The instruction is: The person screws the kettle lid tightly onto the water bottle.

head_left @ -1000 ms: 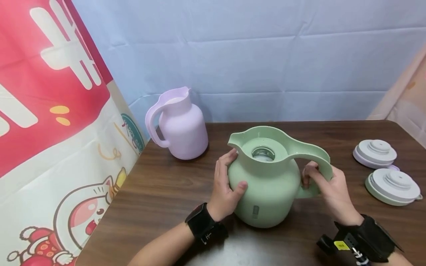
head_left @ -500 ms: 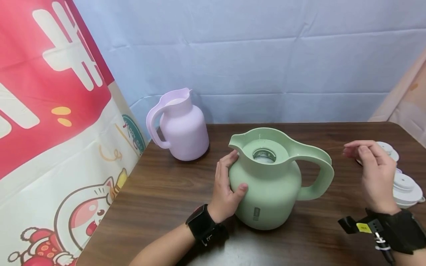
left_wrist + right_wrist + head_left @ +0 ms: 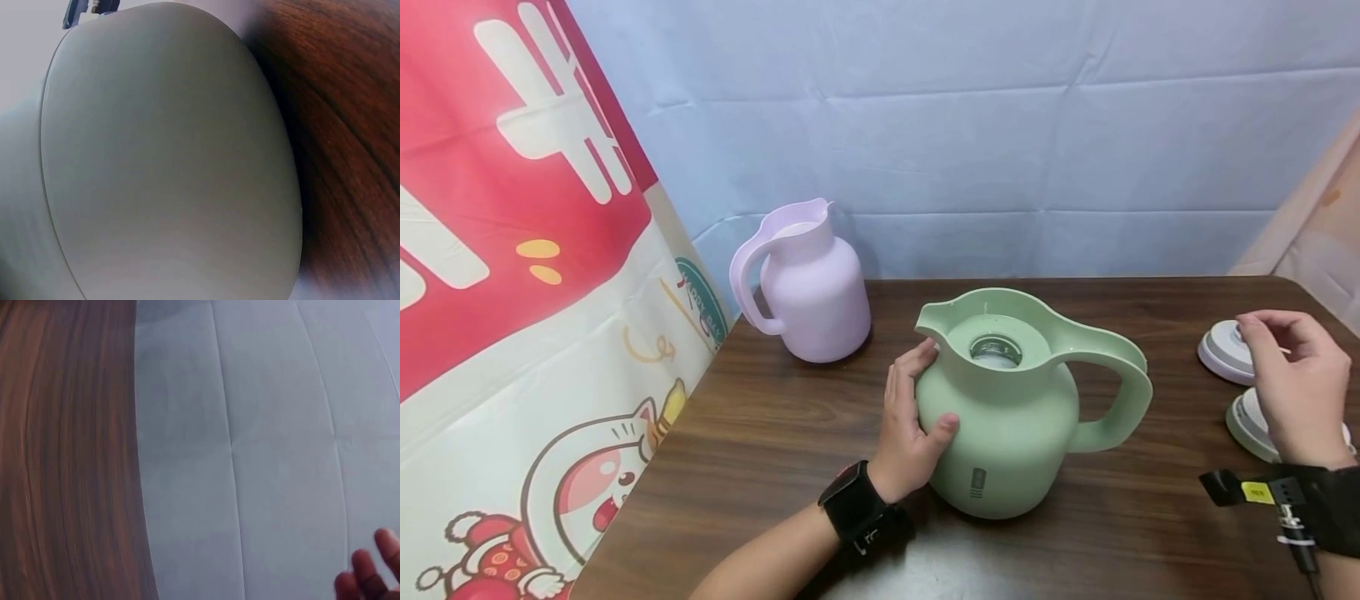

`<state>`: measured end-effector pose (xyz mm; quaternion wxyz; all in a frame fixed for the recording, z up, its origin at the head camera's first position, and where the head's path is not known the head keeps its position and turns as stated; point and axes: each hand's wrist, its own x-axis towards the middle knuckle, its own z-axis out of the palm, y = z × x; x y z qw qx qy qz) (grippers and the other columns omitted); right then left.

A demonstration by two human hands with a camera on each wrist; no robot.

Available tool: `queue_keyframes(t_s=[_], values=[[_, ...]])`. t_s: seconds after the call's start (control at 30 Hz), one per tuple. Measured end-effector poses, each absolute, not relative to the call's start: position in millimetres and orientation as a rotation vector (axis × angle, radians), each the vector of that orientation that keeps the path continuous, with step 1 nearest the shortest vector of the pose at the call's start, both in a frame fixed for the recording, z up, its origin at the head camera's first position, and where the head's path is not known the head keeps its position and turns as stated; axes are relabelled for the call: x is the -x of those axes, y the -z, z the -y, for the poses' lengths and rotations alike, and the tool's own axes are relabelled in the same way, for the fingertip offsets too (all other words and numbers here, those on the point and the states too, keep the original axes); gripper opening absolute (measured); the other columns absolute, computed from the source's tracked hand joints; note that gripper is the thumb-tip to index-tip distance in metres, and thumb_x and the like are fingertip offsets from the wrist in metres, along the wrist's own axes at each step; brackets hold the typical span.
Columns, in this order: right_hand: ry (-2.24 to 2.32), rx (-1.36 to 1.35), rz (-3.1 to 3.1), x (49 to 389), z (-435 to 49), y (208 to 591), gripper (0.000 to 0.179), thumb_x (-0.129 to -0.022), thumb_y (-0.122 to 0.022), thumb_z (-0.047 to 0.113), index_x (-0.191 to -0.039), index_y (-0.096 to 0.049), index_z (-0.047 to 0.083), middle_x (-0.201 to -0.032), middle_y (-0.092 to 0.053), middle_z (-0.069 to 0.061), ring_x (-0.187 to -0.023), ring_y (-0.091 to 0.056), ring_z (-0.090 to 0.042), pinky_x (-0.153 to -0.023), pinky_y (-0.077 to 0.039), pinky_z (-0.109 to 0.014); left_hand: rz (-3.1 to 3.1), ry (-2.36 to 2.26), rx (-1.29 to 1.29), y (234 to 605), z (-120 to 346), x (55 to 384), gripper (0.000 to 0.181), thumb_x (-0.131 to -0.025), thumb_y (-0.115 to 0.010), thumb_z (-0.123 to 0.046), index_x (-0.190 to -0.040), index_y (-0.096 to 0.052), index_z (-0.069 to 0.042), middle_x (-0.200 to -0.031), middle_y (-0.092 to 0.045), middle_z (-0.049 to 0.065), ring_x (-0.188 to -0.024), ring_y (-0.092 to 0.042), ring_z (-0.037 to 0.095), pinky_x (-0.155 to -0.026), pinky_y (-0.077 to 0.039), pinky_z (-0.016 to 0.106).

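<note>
A light green thermos jug (image 3: pixel 1000 417) stands uncapped on the table, its round mouth showing a glassy liner. My left hand (image 3: pixel 910 425) holds its left side, thumb on the front and fingers around the shoulder. Close up in the left wrist view is the smooth body of the green jug (image 3: pixel 175 150). My right hand (image 3: pixel 1303 379) hovers over two lids at the right, bent fingers holding nothing visible. One is a white lid with a lilac rim (image 3: pixel 1221 354); nearer is a white lid with a green rim (image 3: pixel 1247 425), partly covered by that hand. Some right fingertips (image 3: pixel 365 575) appear spread apart.
A lilac thermos jug (image 3: pixel 816 292) stands at the back left, its handle to the left. Dark wooden table (image 3: pixel 760 450) lies under everything. A pale blue cloth (image 3: pixel 940 150) hangs behind, and a printed red and white cloth (image 3: pixel 527 333) hangs on the left.
My right hand has let go of the green jug's handle and moved right, over to the lids. My left hand and the green jug have stayed in place.
</note>
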<state>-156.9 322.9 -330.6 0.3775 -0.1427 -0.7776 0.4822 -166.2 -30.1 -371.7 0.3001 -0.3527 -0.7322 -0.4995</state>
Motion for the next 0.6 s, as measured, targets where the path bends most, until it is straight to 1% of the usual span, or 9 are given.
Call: queue_keyframes(t_s=[0.13,0.17,0.23,0.27,0.4,0.43,0.5,0.53,0.6], values=[[-1.215,0.492,2.067,174.6,-362.8,359.4,0.012,-0.095,-0.054,0.023,-0.099,-0.06,0.033,-0.09,-0.049,0.025,-0.087,-0.042,0.008,-0.078,-0.027,-0.016,1.944,1.323,0.933,371.6,30.5,166.2,0.072,-0.094,-0.035,-0.062,-0.135,-0.036,-0.003,-0.144,-0.036,0.011,-0.128,-0.035,0.028,-0.102,-0.028,0.045],[-1.212,0.513,2.08,180.9,-376.6,370.5,0.012,-0.095,-0.054,0.026,-0.103,-0.061,0.03,-0.092,-0.05,0.024,-0.087,-0.042,0.008,-0.077,-0.027,-0.017,1.944,1.323,0.932,371.6,30.7,166.0,0.072,-0.094,-0.035,-0.062,-0.135,-0.036,-0.003,-0.144,-0.036,0.011,-0.128,-0.035,0.028,-0.102,-0.027,0.045],[-1.217,0.562,2.107,191.9,-402.0,390.5,0.018,-0.094,-0.055,0.033,-0.111,-0.061,0.028,-0.096,-0.05,0.024,-0.088,-0.042,0.008,-0.077,-0.028,-0.017,1.946,1.326,0.93,371.6,31.0,165.8,0.072,-0.094,-0.036,-0.062,-0.135,-0.036,-0.003,-0.144,-0.036,0.011,-0.128,-0.035,0.027,-0.102,-0.027,0.045],[-1.21,0.588,2.127,196.5,-412.8,399.3,0.019,-0.094,-0.055,0.036,-0.112,-0.06,0.031,-0.097,-0.049,0.024,-0.088,-0.041,0.008,-0.077,-0.028,-0.017,1.947,1.327,0.929,371.5,31.1,165.7,0.072,-0.094,-0.036,-0.062,-0.135,-0.036,-0.003,-0.144,-0.036,0.011,-0.128,-0.035,0.027,-0.102,-0.027,0.045],[-1.164,0.647,2.251,197.4,-433.7,408.3,0.009,-0.092,-0.055,0.043,-0.1,-0.052,0.04,-0.09,-0.044,0.025,-0.08,-0.038,0.008,-0.071,-0.03,-0.02,1.947,1.33,0.926,371.5,31.3,165.3,0.073,-0.094,-0.036,-0.062,-0.135,-0.037,-0.003,-0.144,-0.036,0.011,-0.128,-0.035,0.027,-0.102,-0.028,0.045],[-1.139,0.636,2.308,194.3,-433.2,404.6,0.013,-0.093,-0.054,0.042,-0.103,-0.055,0.034,-0.092,-0.049,0.019,-0.078,-0.039,0.005,-0.069,-0.031,-0.022,1.945,1.329,0.925,371.5,31.4,165.2,0.073,-0.094,-0.036,-0.062,-0.135,-0.037,-0.002,-0.144,-0.036,0.012,-0.128,-0.035,0.028,-0.102,-0.028,0.045],[-1.068,0.617,2.451,185.5,-426.9,393.5,0.033,-0.094,-0.049,0.043,-0.113,-0.058,0.017,-0.102,-0.057,-0.002,-0.084,-0.05,-0.012,-0.071,-0.038,-0.031,1.942,1.329,0.924,371.5,31.5,165.2,0.073,-0.094,-0.036,-0.062,-0.135,-0.037,-0.002,-0.144,-0.036,0.012,-0.128,-0.035,0.028,-0.102,-0.028,0.045],[-1.03,0.602,2.528,179.4,-421.0,384.9,0.045,-0.095,-0.047,0.042,-0.118,-0.055,0.004,-0.107,-0.057,-0.015,-0.088,-0.053,-0.023,-0.073,-0.04,-0.036,1.939,1.329,0.924,371.4,31.6,165.2,0.073,-0.094,-0.036,-0.062,-0.135,-0.037,-0.002,-0.144,-0.036,0.012,-0.128,-0.035,0.028,-0.102,-0.028,0.045],[-0.952,0.56,2.666,169.2,-411.2,370.9,0.065,-0.097,-0.043,0.041,-0.125,-0.041,-0.017,-0.116,-0.046,-0.039,-0.097,-0.049,-0.045,-0.075,-0.041,-0.05,1.935,1.329,0.924,371.3,31.8,165.2,0.073,-0.094,-0.036,-0.062,-0.135,-0.037,-0.002,-0.144,-0.036,0.012,-0.128,-0.035,0.028,-0.102,-0.028,0.045]])
